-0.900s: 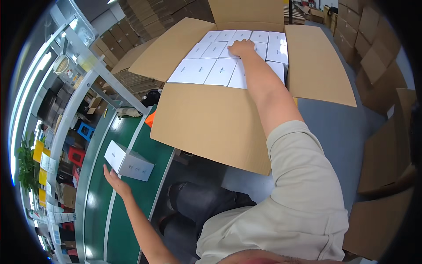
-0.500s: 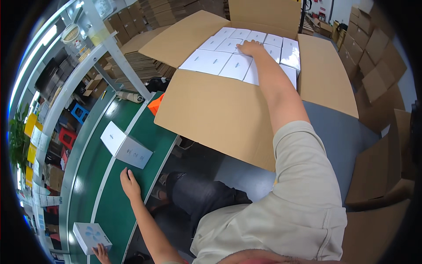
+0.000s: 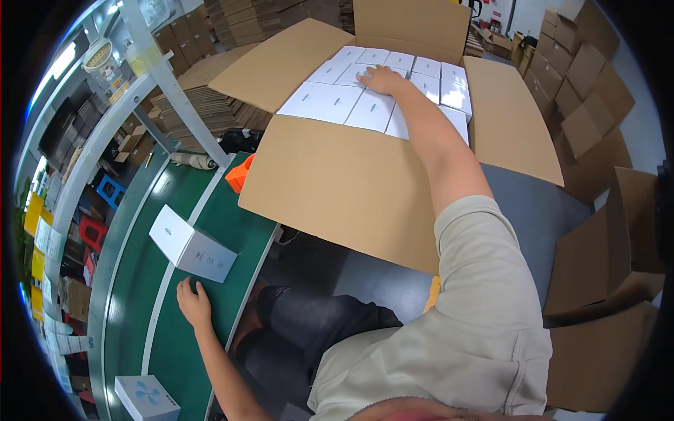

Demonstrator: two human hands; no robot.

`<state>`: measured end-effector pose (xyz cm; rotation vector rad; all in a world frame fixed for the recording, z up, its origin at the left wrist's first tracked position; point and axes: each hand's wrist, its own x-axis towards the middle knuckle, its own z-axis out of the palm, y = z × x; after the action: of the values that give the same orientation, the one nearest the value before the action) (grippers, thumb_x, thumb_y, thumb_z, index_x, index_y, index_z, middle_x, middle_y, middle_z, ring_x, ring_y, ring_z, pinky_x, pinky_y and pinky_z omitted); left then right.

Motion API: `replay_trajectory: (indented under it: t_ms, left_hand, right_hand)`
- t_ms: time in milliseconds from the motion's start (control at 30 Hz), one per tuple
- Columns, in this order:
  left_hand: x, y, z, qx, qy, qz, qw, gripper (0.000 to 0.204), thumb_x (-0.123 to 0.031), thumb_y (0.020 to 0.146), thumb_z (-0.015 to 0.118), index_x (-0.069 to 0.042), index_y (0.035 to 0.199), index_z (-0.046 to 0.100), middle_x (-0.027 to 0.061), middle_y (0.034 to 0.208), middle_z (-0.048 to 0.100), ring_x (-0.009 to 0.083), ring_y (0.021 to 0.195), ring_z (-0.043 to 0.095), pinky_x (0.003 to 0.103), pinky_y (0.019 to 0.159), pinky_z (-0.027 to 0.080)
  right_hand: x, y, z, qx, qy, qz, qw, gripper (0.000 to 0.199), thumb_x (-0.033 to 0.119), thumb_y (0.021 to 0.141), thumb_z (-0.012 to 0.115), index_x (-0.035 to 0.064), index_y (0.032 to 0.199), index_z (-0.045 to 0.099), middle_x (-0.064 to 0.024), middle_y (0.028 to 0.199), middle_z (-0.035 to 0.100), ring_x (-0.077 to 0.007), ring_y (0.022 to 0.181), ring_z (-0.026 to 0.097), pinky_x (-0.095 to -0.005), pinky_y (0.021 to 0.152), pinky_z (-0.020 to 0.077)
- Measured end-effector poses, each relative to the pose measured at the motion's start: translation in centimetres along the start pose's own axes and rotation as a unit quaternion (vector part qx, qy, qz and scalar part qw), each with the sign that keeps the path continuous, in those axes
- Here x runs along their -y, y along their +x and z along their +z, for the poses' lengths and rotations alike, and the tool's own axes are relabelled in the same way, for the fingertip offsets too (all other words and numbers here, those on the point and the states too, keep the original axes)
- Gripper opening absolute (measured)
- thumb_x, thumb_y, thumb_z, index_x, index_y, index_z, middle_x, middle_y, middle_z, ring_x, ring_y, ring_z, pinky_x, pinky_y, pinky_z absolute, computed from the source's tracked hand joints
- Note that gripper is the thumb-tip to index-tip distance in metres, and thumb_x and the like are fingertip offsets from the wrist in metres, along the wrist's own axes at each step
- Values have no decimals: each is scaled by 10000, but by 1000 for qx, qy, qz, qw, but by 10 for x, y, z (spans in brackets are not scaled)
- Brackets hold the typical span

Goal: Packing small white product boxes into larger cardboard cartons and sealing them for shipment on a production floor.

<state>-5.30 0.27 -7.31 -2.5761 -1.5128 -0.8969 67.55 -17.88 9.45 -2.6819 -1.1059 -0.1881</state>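
Note:
A large open carton (image 3: 344,182) holds several rows of white boxes (image 3: 369,109). My right hand (image 3: 382,81) rests on top of these boxes near the middle, fingers spread, gripping none of them. On the green conveyor belt, at left, stands a white box (image 3: 205,257) with small print on its side. Just at the near side of that box is my left hand (image 3: 194,302), thumb and fingers apart and nothing in it. Whether its fingertips touch the box I cannot tell. Another white box (image 3: 147,397) with a blue flower-like print lies lower on the belt.
The green belt (image 3: 126,316) runs along my left, beneath a metal frame (image 3: 179,98). An orange object (image 3: 239,174) sits between belt and carton. Stacked flat cardboard (image 3: 184,116) is behind; more cartons (image 3: 586,245) stand on the right. The carton's flaps spread outward.
Another person's hand has left the box at the lower left. My left hand has moved over the belt, near the upper box, its fingers wider apart. My right hand stays on the packed boxes.

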Motion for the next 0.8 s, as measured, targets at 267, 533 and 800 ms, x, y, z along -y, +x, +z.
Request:
replay_trajectory:
  t_ms: [267, 533, 800]
  left_hand:
    - [12, 65, 43, -77, -152, -62, 983, 378, -190, 928, 596, 11, 1248, 580, 190, 1205, 613, 387, 1123, 581, 403, 959, 461]
    - [34, 56, 44, 25, -362, -94, 927, 409, -195, 918, 620, 34, 1253, 568, 135, 1144, 638, 269, 1070, 603, 355, 924, 458]
    - [9, 57, 28, 16, -364, -62, 929, 429, -164, 924, 605, 40, 1297, 548, 146, 1194, 634, 255, 1083, 603, 344, 969, 445]
  right_hand:
    - [1, 19, -13, 87, 24, 5, 996, 674, 592, 976, 389, 67, 1359, 570, -234, 1430, 514, -378, 1344, 475, -489, 1116, 363]
    - [32, 27, -2, -79, -106, 95, 987, 472, 444, 938, 490, 78, 1167, 681, -166, 1170, 697, -342, 1108, 656, -476, 945, 509]
    - [36, 29, 2, -71, -134, 80, 985, 473, 461, 929, 514, 92, 1182, 665, -169, 1204, 676, -335, 1118, 649, -477, 935, 511]
